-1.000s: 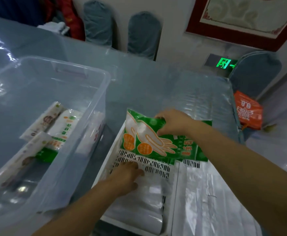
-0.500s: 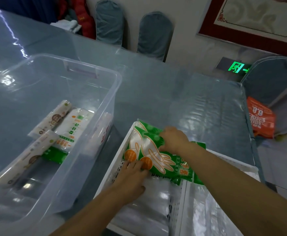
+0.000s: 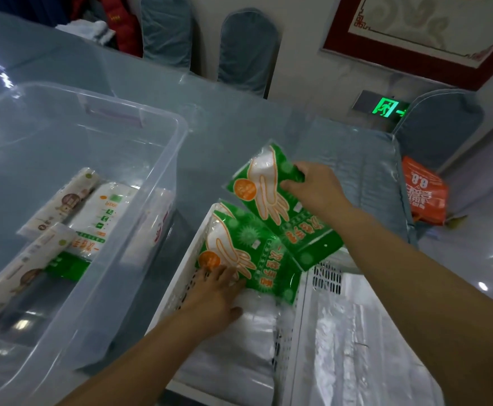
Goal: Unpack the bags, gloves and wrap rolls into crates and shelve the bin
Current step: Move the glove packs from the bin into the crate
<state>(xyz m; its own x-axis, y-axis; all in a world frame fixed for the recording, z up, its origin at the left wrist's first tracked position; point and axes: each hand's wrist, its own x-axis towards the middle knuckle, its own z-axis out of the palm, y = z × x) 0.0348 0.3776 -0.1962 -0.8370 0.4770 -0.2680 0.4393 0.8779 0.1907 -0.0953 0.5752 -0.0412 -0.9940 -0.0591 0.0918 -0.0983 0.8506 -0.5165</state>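
My right hand (image 3: 315, 191) grips a green glove pack (image 3: 268, 200) by its top edge, tilted above the far end of the white perforated crate (image 3: 181, 276). A second green glove pack (image 3: 239, 244) leans inside that crate's far end. The fingers of my left hand (image 3: 213, 294) lie flat against its lower corner. Clear plastic bags (image 3: 239, 347) fill the crate below my left hand. The clear bin (image 3: 178, 148) at the left holds two wrap rolls (image 3: 61, 200) and a white-and-green pack (image 3: 102, 218).
A second white crate (image 3: 306, 332) with plastic bags stands against the first on its right. Everything rests on a blue table under a clear cover (image 3: 239, 118). Covered chairs (image 3: 248, 51) line the far side. An orange bag (image 3: 425, 194) sits beyond the table's right edge.
My right hand lowered the green packs into the crate, then rose with one pack. The other pack stayed in the crate, and my left hand moved forward onto it.
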